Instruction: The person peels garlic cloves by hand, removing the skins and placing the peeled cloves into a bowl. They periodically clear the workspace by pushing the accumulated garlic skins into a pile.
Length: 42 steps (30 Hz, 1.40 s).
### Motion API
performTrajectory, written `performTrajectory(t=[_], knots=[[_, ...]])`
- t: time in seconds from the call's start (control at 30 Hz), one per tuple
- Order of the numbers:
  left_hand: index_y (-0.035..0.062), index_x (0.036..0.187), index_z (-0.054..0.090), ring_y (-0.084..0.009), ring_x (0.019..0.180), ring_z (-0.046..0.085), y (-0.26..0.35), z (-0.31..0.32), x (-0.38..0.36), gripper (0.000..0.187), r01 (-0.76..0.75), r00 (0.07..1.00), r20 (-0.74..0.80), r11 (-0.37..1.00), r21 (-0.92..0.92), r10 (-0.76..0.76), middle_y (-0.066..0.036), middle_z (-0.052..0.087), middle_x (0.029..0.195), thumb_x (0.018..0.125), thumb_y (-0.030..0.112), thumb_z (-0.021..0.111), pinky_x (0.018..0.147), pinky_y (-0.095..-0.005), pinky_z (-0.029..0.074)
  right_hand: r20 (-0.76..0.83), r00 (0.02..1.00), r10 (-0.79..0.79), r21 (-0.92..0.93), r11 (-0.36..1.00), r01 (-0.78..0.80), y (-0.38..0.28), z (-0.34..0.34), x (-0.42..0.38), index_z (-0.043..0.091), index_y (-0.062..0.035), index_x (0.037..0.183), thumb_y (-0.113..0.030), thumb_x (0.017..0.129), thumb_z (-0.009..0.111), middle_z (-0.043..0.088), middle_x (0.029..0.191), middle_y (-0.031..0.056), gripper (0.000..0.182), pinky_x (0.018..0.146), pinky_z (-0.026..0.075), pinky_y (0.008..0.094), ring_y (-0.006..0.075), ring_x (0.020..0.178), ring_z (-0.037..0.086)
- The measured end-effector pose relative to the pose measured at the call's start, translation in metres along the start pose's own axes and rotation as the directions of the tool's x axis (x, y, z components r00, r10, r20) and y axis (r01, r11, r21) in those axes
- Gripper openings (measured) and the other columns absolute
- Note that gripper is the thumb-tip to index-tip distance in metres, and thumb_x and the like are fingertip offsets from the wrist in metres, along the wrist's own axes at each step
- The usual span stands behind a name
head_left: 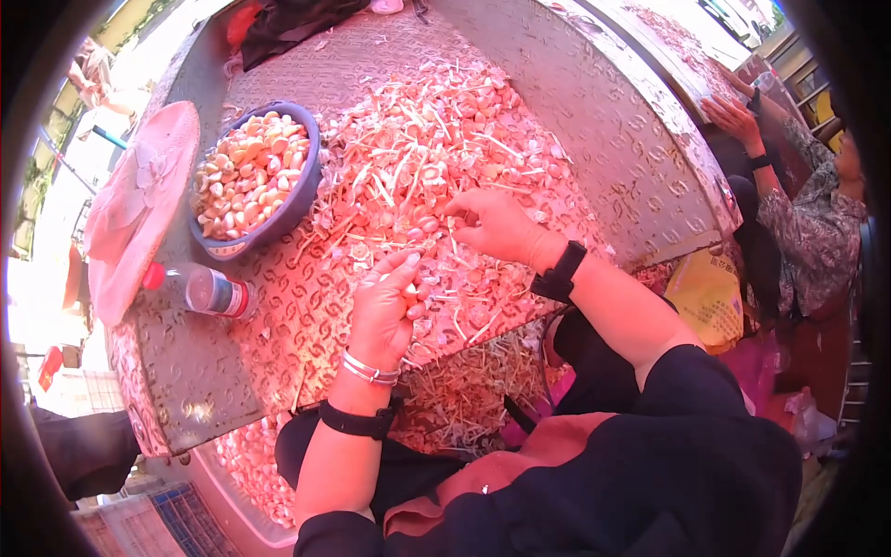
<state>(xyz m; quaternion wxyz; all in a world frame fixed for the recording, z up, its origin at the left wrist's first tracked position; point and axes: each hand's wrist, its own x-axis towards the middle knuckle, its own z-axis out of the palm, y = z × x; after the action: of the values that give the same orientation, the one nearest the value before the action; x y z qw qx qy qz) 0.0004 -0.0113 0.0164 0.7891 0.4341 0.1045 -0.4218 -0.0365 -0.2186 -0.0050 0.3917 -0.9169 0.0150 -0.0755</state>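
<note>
My left hand (385,302) is closed round several garlic cloves, which show between its curled fingers and thumb. To its right, my right hand (492,223) is pinched over the pile, with a small pale piece at its fingertips that looks like garlic or skin. The two hands are apart. Beyond them spreads a heap of garlic cloves, skins and dry stems (418,148) on the patterned metal table (288,343). A blue bowl (311,176) full of peeled cloves (251,172) stands at the left of the heap.
A plastic bottle (218,292) with a red cap lies near a pale hat (139,209) at the table's left. Dark cloth (292,28) lies at the far end. Below the table is a tub of cloves (255,469). At right sits another person (807,223) beyond a yellow bag (705,297).
</note>
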Motion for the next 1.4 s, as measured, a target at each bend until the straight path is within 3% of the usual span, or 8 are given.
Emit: performTrajectory(t=[0.1,0.3,0.47,0.77,1.13,1.27,1.33,1.4], knots=[[0.0036,0.101,0.057,-0.0081,0.049,0.046,0.002,0.008,-0.001,0.016,-0.049,0.999,-0.018,0.995,0.088,0.051,0.0,0.049,0.064,0.085,0.007,0.059,0.039,-0.0165,0.033,0.126,0.989,0.074,0.487,0.864,-0.127,-0.025,-0.006,0.001,0.063,-0.0026,0.101,-0.008,0.076,0.066,0.063,0.086,0.0065,0.026,0.067,0.048,0.024,0.0105,0.075,0.058],[0.0039,0.099,0.056,-0.0067,0.048,0.047,-0.006,0.008,0.0,0.015,-0.22,0.975,0.027,0.954,0.205,0.219,0.002,0.051,0.063,0.085,0.009,0.06,0.037,-0.0165,0.031,0.054,0.997,-0.046,0.233,0.972,0.032,-0.057,-0.006,-0.004,0.061,-0.0001,0.102,-0.011,0.08,0.063,0.064,0.084,0.0076,0.025,0.068,0.05,0.0269,0.0127,0.077,0.061],[0.0073,0.095,0.051,-0.006,0.048,0.046,-0.004,0.005,0.002,0.014,-0.213,0.977,0.05,0.961,0.175,0.207,0.001,0.051,0.063,0.087,0.016,0.058,0.037,-0.0171,0.032,0.267,0.942,0.205,0.768,0.545,-0.336,-0.064,0.001,0.0,0.059,-0.0006,0.103,-0.006,0.083,0.059,0.062,0.076,0.0045,0.021,0.056,0.051,0.0228,0.0104,0.065,0.06],[0.0093,0.092,0.05,-0.0064,0.054,0.045,0.0,-0.008,0.007,0.017,0.077,0.981,0.18,0.997,-0.025,-0.072,-0.001,0.05,0.074,0.092,0.026,0.051,0.038,-0.0142,0.029,0.238,0.956,0.172,0.67,0.683,-0.29,-0.059,0.014,0.0,0.061,-0.0015,0.103,-0.002,0.084,0.057,0.062,0.078,0.0029,0.02,0.054,0.05,0.0217,0.008,0.064,0.059],[0.0107,0.088,0.051,-0.0068,0.046,0.039,0.0,-0.01,0.007,0.017,0.174,0.922,0.35,0.985,0.009,-0.166,0.001,0.044,0.064,0.093,0.027,0.049,0.033,-0.0161,0.024,0.132,0.911,-0.392,0.197,0.911,0.363,-0.062,-0.016,0.002,0.058,-0.002,0.1,0.0,0.076,0.059,0.06,0.084,0.0132,0.024,0.069,0.048,0.033,0.0289,0.08,0.06],[0.0095,0.087,0.051,-0.0067,0.049,0.04,0.007,-0.008,0.006,0.017,0.172,0.913,0.367,0.983,0.055,-0.181,0.0,0.043,0.067,0.092,0.026,0.05,0.034,-0.0161,0.026,0.097,0.959,-0.268,0.335,0.916,0.222,-0.053,-0.011,-0.001,0.059,-0.0024,0.105,-0.001,0.082,0.056,0.062,0.086,0.0076,0.023,0.068,0.049,0.0307,0.0182,0.078,0.061],[0.0089,0.087,0.05,-0.0069,0.05,0.04,0.01,-0.009,0.006,0.017,0.145,0.897,0.417,0.989,0.04,-0.148,-0.001,0.044,0.07,0.091,0.025,0.052,0.033,-0.0141,0.027,0.373,0.923,0.097,0.692,0.634,-0.346,-0.057,-0.018,0.002,0.06,-0.0023,0.105,-0.002,0.084,0.056,0.061,0.087,0.0034,0.021,0.068,0.048,0.0255,0.0105,0.078,0.059],[0.0086,0.089,0.051,-0.0074,0.05,0.041,0.012,-0.006,0.004,0.017,0.146,0.887,0.441,0.989,0.018,-0.138,-0.002,0.045,0.07,0.091,0.026,0.052,0.032,-0.014,0.027,0.408,0.906,0.112,0.715,0.578,-0.394,-0.061,-0.032,0.005,0.06,-0.0018,0.102,-0.003,0.085,0.056,0.061,0.087,0.0026,0.018,0.067,0.048,0.0236,0.0091,0.077,0.058]])
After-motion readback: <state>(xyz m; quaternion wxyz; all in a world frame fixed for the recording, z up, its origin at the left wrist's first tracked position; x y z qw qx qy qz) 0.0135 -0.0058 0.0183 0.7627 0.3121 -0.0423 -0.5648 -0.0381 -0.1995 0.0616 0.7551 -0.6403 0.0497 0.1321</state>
